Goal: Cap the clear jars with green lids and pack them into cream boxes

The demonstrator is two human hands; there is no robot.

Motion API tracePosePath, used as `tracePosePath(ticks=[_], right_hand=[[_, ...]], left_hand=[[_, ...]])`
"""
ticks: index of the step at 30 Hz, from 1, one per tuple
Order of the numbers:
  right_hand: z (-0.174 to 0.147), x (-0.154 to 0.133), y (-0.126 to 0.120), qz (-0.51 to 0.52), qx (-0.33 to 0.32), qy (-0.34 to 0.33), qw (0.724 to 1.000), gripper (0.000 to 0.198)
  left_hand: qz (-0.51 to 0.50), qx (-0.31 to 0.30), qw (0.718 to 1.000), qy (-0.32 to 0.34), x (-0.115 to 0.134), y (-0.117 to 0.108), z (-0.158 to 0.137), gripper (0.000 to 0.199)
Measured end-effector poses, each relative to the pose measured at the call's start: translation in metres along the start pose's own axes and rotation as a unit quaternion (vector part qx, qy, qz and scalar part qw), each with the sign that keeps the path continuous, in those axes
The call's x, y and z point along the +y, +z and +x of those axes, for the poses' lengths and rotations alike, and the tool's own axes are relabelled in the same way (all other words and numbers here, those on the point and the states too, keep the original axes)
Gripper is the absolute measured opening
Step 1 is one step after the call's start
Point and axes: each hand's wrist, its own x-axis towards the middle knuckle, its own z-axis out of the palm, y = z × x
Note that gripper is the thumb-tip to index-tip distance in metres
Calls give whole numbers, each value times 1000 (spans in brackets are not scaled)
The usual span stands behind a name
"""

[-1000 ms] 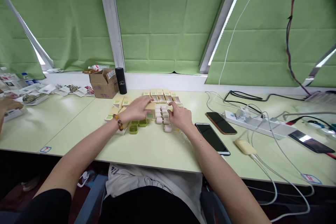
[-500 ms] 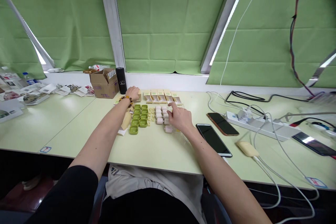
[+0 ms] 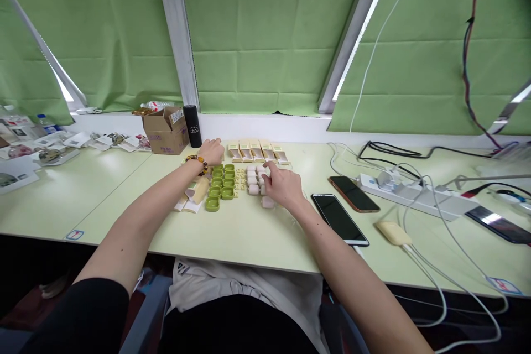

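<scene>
My left hand, with a beaded bracelet on the wrist, reaches to the back of the table behind two columns of small green square dishes. Its fingers curl downward, and what they close on is hidden. Over the right side of some pale pink cylinders is my right hand, a gap showing between its thumb and index finger. Nothing can be seen in it. Tiny yellow pieces lie between dishes and cylinders. Several open cream cartons stand in a row behind.
Cream cartons lie under my left forearm. Behind stand a cardboard box and a black cylinder. Two phones, a power strip, a yellow charger and loose cables occupy the right. Packaged items lie far left.
My left forearm and elbow have swung left, uncovering more of the cream cartons beside the dishes. My left hand stays at the back; my right hand has barely moved.
</scene>
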Motion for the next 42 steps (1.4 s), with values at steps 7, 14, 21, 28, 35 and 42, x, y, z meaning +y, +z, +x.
tracePosePath(ticks=[7,14,21,28,35,42], right_hand=[[0,1,2,-8,-1,-4,1000,35],[-1,-2,2,0,-4,-9,1000,36],[-3,-5,2,-1,-1,-13,1000,35],[-4,-6,3,-6,2,-15,1000,33],[-5,-10,10,2,33,-48,998,33],[-7,-14,19,5,39,-81,996,33]], left_hand=[[13,-63,998,-14,7,12,11,42],[-1,-68,997,-42,5,27,28,48],[-31,-56,996,-63,7,30,30,48],[-87,9,994,-72,0,-1,10,46],[-110,131,985,-25,1,-42,-81,29],[-29,135,987,81,49,-19,-200,24]])
